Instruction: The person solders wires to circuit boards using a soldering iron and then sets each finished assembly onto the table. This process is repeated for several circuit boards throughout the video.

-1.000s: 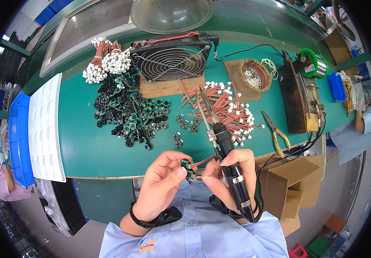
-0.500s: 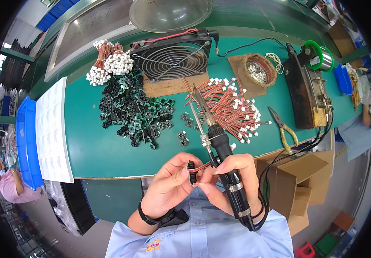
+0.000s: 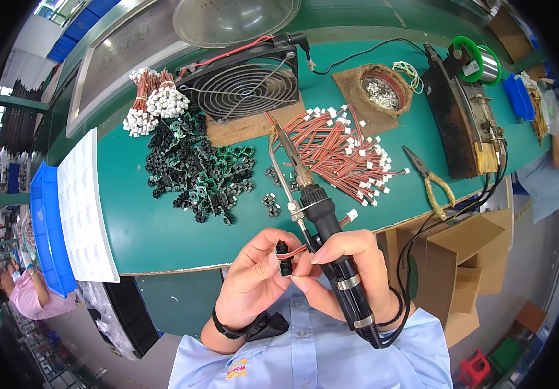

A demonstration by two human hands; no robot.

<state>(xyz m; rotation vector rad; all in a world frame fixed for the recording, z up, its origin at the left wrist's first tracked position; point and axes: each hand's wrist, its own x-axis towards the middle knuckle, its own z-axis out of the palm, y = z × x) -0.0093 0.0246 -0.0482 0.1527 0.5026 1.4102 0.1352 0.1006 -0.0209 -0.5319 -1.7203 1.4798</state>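
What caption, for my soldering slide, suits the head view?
At a green workbench, left hand pinches a black component; right hand grips a soldering iron.

"What stands toward the tabletop's far edge?"
"A black fan on a brown board."
"And along the left edge?"
"A white tray, with a blue bin just beside it."
"Near edge?"
"Yellow-handled pliers toward its right, an open cardboard box below."

Black part partly hidden by left grip; round dome cut off by top edge.
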